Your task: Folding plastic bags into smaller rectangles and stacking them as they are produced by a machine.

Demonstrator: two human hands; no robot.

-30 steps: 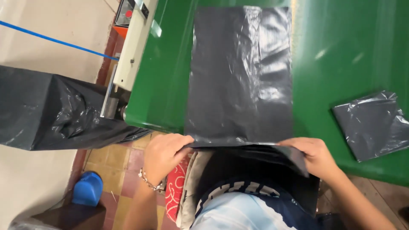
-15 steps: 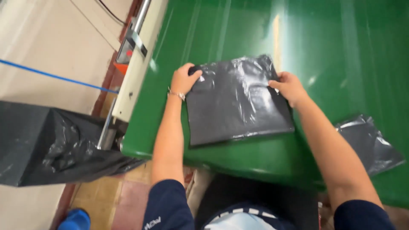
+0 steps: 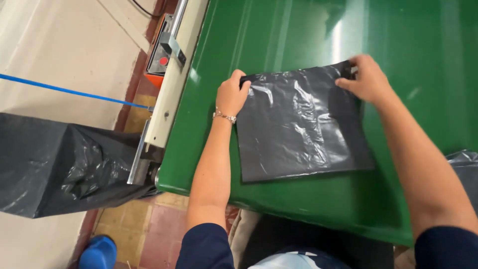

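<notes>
A black plastic bag [image 3: 298,129], folded in half, lies flat on the green table [image 3: 298,30]. My left hand [image 3: 232,93] grips the bag's far left corner; a bracelet shows on that wrist. My right hand [image 3: 366,78] pinches the far right corner, fingers curled over the folded edge. Both forearms reach out across the table from the near edge.
A second black bag [image 3: 465,169] lies at the table's right edge. Along the left side runs a white metal bar [image 3: 172,74] with a red-buttoned box [image 3: 159,57]. A large black bag [image 3: 55,167] hangs from the bar's end over the floor. A blue shoe [image 3: 98,253] shows below.
One second ago the bag lay long and my hands held its near end at the table edge. They carried that end away from me, folding the bag in half.
</notes>
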